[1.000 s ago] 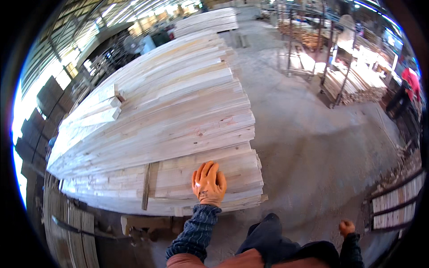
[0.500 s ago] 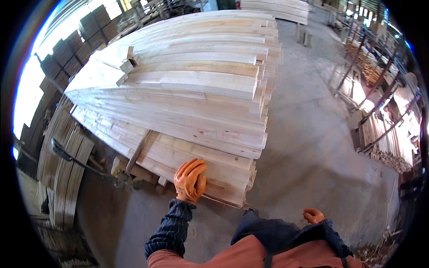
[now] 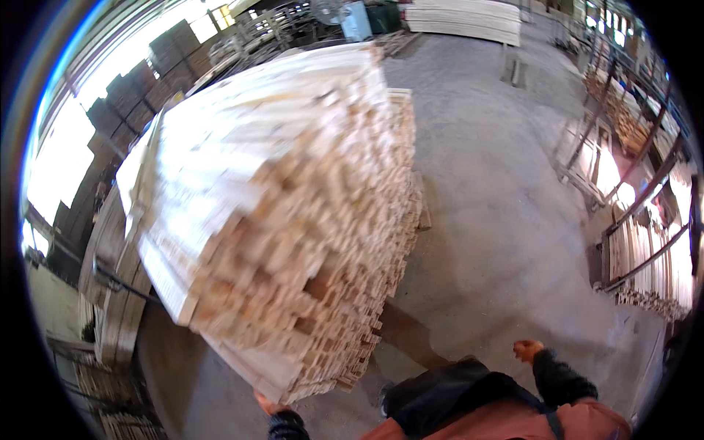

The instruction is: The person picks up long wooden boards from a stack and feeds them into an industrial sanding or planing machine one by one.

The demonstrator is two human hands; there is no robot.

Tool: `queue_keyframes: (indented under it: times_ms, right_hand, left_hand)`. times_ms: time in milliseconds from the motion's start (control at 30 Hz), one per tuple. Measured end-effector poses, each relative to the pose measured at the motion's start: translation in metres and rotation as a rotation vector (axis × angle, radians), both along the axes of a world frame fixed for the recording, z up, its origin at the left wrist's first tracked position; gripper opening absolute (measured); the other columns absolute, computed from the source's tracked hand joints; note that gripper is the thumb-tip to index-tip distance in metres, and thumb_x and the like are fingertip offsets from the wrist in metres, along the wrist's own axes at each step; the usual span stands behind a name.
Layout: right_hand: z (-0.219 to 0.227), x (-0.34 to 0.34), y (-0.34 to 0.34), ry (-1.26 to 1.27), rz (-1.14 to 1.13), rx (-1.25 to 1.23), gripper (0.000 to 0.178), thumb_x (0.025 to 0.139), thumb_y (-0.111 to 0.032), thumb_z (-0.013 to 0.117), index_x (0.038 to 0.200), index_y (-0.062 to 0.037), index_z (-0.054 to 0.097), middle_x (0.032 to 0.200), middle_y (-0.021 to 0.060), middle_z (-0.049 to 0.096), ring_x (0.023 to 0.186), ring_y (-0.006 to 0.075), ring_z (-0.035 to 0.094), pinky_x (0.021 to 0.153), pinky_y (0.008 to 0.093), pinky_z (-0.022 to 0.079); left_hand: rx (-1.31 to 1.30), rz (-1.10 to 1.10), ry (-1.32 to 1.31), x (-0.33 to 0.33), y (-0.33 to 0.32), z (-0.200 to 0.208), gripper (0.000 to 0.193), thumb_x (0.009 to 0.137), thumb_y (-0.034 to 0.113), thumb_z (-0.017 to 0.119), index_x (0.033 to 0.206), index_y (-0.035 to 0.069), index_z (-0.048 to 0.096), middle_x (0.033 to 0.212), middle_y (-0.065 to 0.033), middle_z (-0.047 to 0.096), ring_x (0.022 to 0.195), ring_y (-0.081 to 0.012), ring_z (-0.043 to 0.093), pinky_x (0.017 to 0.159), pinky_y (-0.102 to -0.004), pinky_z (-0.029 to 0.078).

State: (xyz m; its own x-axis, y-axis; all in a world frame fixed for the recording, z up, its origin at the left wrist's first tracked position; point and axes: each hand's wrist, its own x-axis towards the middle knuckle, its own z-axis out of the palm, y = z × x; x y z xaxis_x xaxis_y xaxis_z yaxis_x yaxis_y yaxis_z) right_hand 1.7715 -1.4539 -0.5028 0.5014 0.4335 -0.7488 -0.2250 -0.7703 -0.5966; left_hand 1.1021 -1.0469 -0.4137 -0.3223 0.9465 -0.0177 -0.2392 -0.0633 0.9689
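Note:
A tall stack of pale wooden boards (image 3: pixel 315 242) fills the left and middle of the head view, its uneven sawn ends facing me and smeared by motion. At its lowest near corner is my left hand (image 3: pixel 270 403) in an orange glove, against or just beside the boards. The stack's edge hides most of its fingers. My right hand (image 3: pixel 526 350), also in an orange glove, hangs over the floor well right of the stack. Its fingers look curled in, with nothing visible in them.
A grey concrete floor (image 3: pixel 477 220) runs along the stack's right side. Another board stack (image 3: pixel 463 20) stands far back. On the right are metal racks (image 3: pixel 645 213) with upright wooden strips. More long boards (image 3: pixel 121 315) and a dark bent bar (image 3: pixel 121 282) lie at the left.
My view has shifted around the stack, so its sawn ends now show broadly. My left hand has gone from atop the lower boards to the near bottom corner. My right hand remains off to the right.

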Motion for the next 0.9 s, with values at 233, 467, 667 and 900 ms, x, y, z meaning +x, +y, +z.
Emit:
queue_keyframes:
  times_ms: [233,467,667,900]
  right_hand:
    - [0.055,0.191,0.143,-0.186,0.296,0.106,0.054,0.089,-0.033,0.073,0.135,-0.0060,0.067,0.108,0.0106,0.077,0.091,0.0174,0.071,0.082,0.0316,0.057]
    - [0.042,0.324,0.318,-0.199,0.476,0.310,0.053,0.090,-0.037,0.073,0.133,-0.0065,0.068,0.123,0.0129,0.074,0.112,0.0195,0.070,0.101,0.0350,0.054]
    - [0.006,0.467,0.360,-0.171,0.628,0.273,0.056,0.091,-0.042,0.072,0.133,-0.0056,0.068,0.115,0.0127,0.076,0.103,0.0208,0.072,0.089,0.0367,0.058]
    - [-0.073,0.688,0.263,0.211,0.445,0.192,0.023,0.100,-0.031,0.053,0.100,-0.0097,0.062,0.085,0.0088,0.058,0.075,0.0306,0.056,0.066,0.0499,0.046]
  left_hand:
    - [-1.163,-0.387,0.086,0.216,-0.111,-0.098,0.057,0.099,0.029,0.062,0.146,0.001,0.047,0.137,-0.0176,0.059,0.120,-0.0300,0.061,0.102,-0.0458,0.051]
    - [-1.331,-0.647,0.204,0.401,-0.053,-0.109,0.061,0.099,0.039,0.062,0.148,0.005,0.048,0.144,-0.0152,0.057,0.129,-0.0306,0.056,0.104,-0.0479,0.047]
    - [-1.195,-0.763,0.217,0.581,0.082,-0.103,0.064,0.100,0.047,0.062,0.149,0.009,0.049,0.149,-0.0131,0.054,0.136,-0.0311,0.052,0.106,-0.0496,0.044]
    - [-0.830,-0.727,0.012,0.863,0.265,-0.073,0.056,0.101,0.048,0.063,0.141,0.009,0.060,0.143,-0.0089,0.061,0.127,-0.0275,0.059,0.101,-0.0460,0.047]
